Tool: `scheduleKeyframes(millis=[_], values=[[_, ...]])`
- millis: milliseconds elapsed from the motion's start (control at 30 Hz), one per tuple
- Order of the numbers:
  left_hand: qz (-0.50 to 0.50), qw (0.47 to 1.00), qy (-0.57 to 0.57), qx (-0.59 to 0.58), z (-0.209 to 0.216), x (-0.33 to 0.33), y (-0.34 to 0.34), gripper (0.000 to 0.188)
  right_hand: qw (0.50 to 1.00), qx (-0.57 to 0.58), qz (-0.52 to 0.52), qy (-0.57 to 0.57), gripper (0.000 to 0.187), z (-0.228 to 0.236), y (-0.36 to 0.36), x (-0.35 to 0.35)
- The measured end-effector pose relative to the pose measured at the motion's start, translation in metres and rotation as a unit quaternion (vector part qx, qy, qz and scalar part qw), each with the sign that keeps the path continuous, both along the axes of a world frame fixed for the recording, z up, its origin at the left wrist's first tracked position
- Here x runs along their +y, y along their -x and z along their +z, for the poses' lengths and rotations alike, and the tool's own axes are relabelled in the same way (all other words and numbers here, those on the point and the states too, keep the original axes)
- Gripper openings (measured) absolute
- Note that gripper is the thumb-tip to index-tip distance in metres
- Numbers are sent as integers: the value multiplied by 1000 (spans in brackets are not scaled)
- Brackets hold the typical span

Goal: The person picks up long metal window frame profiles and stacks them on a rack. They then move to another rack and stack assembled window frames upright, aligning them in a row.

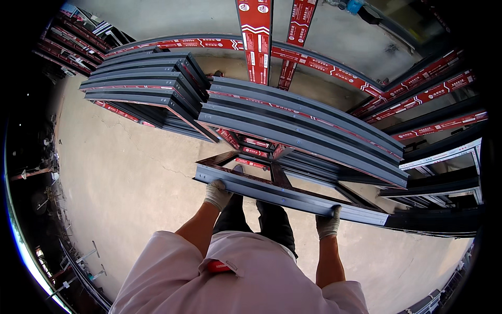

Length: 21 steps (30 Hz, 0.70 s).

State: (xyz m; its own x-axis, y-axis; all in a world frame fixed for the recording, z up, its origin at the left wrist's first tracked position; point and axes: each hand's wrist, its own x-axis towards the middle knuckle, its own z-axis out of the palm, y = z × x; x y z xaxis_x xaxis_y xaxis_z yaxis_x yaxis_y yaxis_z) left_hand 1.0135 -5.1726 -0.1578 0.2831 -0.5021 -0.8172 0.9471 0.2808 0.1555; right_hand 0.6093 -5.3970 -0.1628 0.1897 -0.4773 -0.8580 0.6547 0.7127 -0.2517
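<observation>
A long grey metal window frame (285, 199) with dark inner crossbars stands upright before my body, its top edge toward me. My left hand (217, 194), in a pale work glove, is closed over that edge near its left end. Toward the right end, my right hand (329, 223), also gloved, grips the same edge. The fingertips of both hands are partly hidden by the frame. Just beyond it leans a stack of similar grey frames (303, 123), with red protective film showing on some inner faces. The lower part of the held frame is largely out of sight.
Another stack of grey frames (138, 86) stands at the far left. Red-filmed upright bars (256, 47) and a crossbar (329, 68) rise behind the stacks. More frames (444, 178) crowd the right side. Pale concrete floor (125, 172) lies to my left.
</observation>
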Motion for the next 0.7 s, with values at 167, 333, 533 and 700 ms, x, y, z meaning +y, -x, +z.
scheduleKeyframes(millis=[167, 333, 533, 700], values=[[-56, 997, 31, -42, 50, -2, 10, 47, 999, -31, -14, 41, 65, 42, 15, 7], [-56, 996, 37, -61, 118, -8, 6, 52, 993, -41, -14, 113, 55, 106, 14, 22], [-46, 992, 89, -73, 192, -3, -3, 35, 981, 26, 27, 189, 40, 184, 23, 44], [-54, 982, 136, -119, 237, 18, -20, 37, 928, -54, 85, 360, 29, 234, 22, 76]])
